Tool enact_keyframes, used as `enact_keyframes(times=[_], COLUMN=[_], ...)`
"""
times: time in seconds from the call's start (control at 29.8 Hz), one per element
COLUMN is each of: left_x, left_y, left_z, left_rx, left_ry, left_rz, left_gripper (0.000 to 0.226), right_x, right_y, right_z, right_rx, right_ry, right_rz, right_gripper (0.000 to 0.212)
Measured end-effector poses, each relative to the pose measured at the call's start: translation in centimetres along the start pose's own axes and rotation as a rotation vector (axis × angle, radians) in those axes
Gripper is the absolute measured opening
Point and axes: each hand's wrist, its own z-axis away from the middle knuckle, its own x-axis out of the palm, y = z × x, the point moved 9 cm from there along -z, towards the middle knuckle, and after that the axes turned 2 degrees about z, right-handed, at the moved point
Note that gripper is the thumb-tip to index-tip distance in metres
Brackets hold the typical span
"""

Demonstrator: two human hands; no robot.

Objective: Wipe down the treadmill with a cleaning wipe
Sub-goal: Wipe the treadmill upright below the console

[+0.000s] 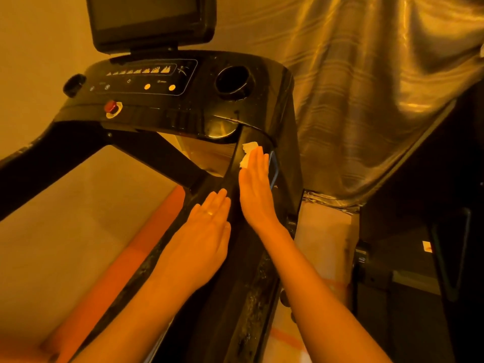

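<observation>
Here, right hand [255, 184] presses wipe [248, 153] flat onto treadmill [251, 258] rail.

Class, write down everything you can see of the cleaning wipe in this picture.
The cleaning wipe is a small, pale, crumpled sheet. It lies on the treadmill's black side rail, just below the console. The right hand presses it flat with straight fingers, covering its lower part; only the top and left edge show. The left hand does not touch it.
</observation>
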Motion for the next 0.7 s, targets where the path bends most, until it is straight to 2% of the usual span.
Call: enact_keyframes(times=[0.13,0.27,0.34,0.47,0.7], left_x=[0.0,-0.1,0.0,0.2,0.2], left_y=[0.1,0.1,0.1,0.0,0.0], left_z=[0.0,0.2,0.1,0.0,0.0], left_rx=[0.0,0.008,0.004,0.003,0.016], left_ry=[0.006,0.006,-0.002,-0.013,-0.022], left_rz=[-0.012,0.012,0.014,0.004,0.058], left_gripper=[0.057,0.056,0.056,0.059,0.06], right_x=[-0.8,-2.2,-1.7,0.1,-0.7], right_y=[-0.2,-0.6,-0.7,0.0,-0.4], right_z=[-1.2,-3.8,-2.8,1.0,-0.8], right_rx=[-0.002,0.089,0.057,0.081,0.144], right_ry=[-0.027,0.022,0.051,0.0,0.04], right_rz=[0.004,0.015,0.04,-0.01,0.0], right_gripper=[0.06,0.057,0.059,0.064,0.065])
